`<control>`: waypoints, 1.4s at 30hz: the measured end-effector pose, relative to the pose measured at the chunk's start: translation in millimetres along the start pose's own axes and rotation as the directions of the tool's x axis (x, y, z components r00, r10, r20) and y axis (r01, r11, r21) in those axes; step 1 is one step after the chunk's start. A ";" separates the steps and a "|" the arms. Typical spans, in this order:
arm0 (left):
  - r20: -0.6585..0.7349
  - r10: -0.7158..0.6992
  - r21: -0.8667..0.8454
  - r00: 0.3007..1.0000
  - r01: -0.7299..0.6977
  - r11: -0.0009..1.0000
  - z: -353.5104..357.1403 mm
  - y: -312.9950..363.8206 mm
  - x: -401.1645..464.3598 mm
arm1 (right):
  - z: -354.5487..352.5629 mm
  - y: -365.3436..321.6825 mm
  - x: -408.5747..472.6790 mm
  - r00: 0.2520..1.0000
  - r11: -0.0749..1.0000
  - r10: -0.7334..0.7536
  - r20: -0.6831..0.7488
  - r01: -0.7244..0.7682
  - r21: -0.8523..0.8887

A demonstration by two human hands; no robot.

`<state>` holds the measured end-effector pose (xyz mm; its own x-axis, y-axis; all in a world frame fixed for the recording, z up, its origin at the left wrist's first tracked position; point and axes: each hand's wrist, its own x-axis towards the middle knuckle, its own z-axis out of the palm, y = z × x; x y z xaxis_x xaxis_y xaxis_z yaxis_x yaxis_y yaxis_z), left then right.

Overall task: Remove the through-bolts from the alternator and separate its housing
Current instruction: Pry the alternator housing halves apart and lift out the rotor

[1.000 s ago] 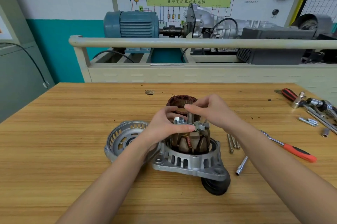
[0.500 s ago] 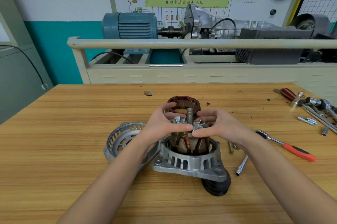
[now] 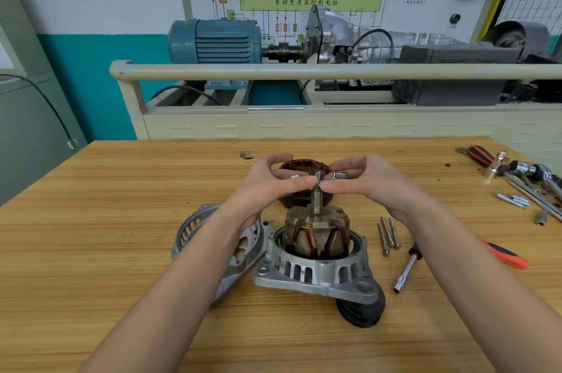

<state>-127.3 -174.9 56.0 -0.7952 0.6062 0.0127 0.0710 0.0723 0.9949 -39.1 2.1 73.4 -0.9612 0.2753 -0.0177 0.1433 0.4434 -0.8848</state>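
Risk: the fan (image 3: 316,179) that I grip near the tip of the shaft (image 3: 317,201) can cock and bind if one side rises faster; uneven pull would cause this. The thin blades could also slip from the pinch. The front housing (image 3: 316,274) sits tilted on its pulley (image 3: 362,310), so a side load could rock it over.

Left hand (image 3: 267,187) and right hand (image 3: 371,181): fingers curled, each pinching one side of the fan, fingertips nearly meeting at the shaft. The rotor (image 3: 316,234) stands in the front housing directly below the fingers. The rear housing (image 3: 213,239) lies just left, the stator (image 3: 304,166) behind, and three bolts (image 3: 389,234) lie on the table (image 3: 91,251) beside my right wrist.
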 end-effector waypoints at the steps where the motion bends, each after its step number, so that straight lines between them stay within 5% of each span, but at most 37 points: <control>1: 0.001 0.001 0.000 1.000 -0.001 1.000 0.0 0.4 0.2 | 0.4 0.1 -0.3 1.000 1.000 -0.001 -0.006 0.001 0.002; 14: -0.043 0.126 -0.153 0.991 -0.132 0.979 2.1 -19.8 1.3 | 9.2 15.3 -4.3 0.984 0.972 -0.153 -0.088 0.166 0.168; 28: -0.139 0.149 -0.274 0.979 -0.182 0.944 13.4 17.1 11.3 | 7.4 -6.9 -1.8 0.933 0.925 -0.131 -0.335 0.237 0.298; 33: -0.031 0.124 -0.267 0.992 -0.128 0.955 14.2 14.7 10.9 | -2.2 5.7 1.7 0.941 0.899 -0.065 -0.333 0.200 0.389; 36: 0.104 0.023 0.092 0.994 -0.033 0.995 7.0 -1.5 5.8 | -4.8 25.4 5.5 0.940 0.901 0.034 -0.340 0.118 0.417; 38: 0.271 -0.101 0.427 0.957 -0.026 0.904 1.4 -15.0 1.0 | -8.4 38.3 7.7 0.920 0.897 0.110 -0.377 0.071 0.436; 42: 0.309 -0.158 0.532 0.938 -0.033 0.846 4.7 -33.8 -2.4 | -11.0 61.8 13.1 0.865 0.925 0.207 -0.457 -0.021 0.379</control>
<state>-125.0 -175.1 22.0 -0.5707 0.8020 -0.1763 0.4063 0.4624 0.7881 -40.3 42.5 23.6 -0.6945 0.7193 0.0145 0.0632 0.0811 -0.9947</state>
